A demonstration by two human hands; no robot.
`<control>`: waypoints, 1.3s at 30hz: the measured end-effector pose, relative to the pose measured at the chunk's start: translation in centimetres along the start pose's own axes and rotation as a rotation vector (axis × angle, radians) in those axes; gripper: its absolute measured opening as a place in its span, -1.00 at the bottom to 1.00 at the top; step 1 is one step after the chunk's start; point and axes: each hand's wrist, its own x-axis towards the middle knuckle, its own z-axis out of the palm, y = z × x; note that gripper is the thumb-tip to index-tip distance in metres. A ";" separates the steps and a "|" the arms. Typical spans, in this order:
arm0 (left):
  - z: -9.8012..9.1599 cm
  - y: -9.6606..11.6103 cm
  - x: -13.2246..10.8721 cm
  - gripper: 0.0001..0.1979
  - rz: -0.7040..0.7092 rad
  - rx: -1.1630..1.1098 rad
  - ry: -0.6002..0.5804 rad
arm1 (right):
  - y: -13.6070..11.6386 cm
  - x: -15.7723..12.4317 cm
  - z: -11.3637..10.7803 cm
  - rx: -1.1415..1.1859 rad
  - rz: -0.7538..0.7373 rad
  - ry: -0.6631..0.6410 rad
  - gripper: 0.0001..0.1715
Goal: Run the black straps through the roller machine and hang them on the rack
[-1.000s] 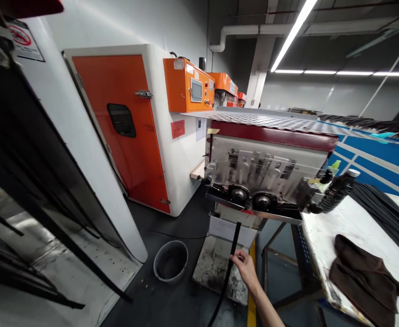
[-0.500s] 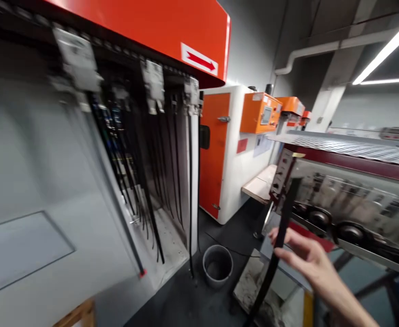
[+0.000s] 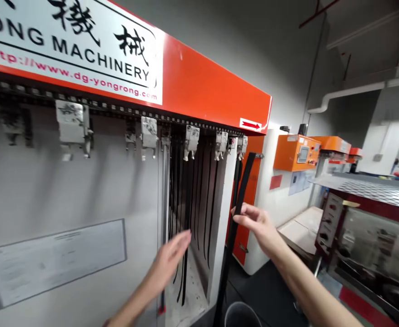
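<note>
My right hand (image 3: 259, 225) pinches a long black strap (image 3: 241, 193) near its upper part, and the strap's lower end hangs down past the floor line. The strap's top reaches close to the rightmost metal clip (image 3: 242, 146) on a chain rail under the orange hood. My left hand (image 3: 170, 263) is raised with its fingers apart, holding nothing, in front of several black straps (image 3: 186, 204) that hang from the clips inside a tall narrow opening. It is nearest to these straps and does not clearly touch them.
An orange-and-white oven cabinet with a control box (image 3: 296, 153) stands to the right. Further right is a machine with a perforated metal top (image 3: 366, 188). A grey bucket (image 3: 241, 315) sits on the dark floor below my right hand.
My view has swung left from the roller machine to the clip rail. My right hand has lifted the black strap higher, and my left hand has come into view.
</note>
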 end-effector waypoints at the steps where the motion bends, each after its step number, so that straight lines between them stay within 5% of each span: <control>1: -1.2 2.8 1.5 -0.58 0.088 0.002 0.059 | 1.4 0.4 0.7 0.026 0.016 -0.017 -0.71; 5: -3.9 14.7 8.4 -0.46 0.445 0.092 0.230 | 5.3 2.0 2.6 0.085 0.071 -0.043 -0.69; 8: -3.7 20.7 13.9 -0.43 0.409 0.098 0.248 | 6.7 3.0 3.1 0.123 0.091 -0.079 -0.67; 11: -3.1 23.3 18.0 -0.62 0.275 -0.015 0.191 | 7.3 3.8 3.1 0.153 0.086 -0.130 -0.68; 19: -3.1 24.3 20.0 -0.66 0.163 -0.132 0.173 | 7.6 6.9 2.4 0.255 0.092 -0.244 -0.70; 39: -2.7 22.2 19.1 -0.66 0.261 -0.067 0.155 | 7.5 10.4 1.7 0.233 0.075 -0.251 -0.71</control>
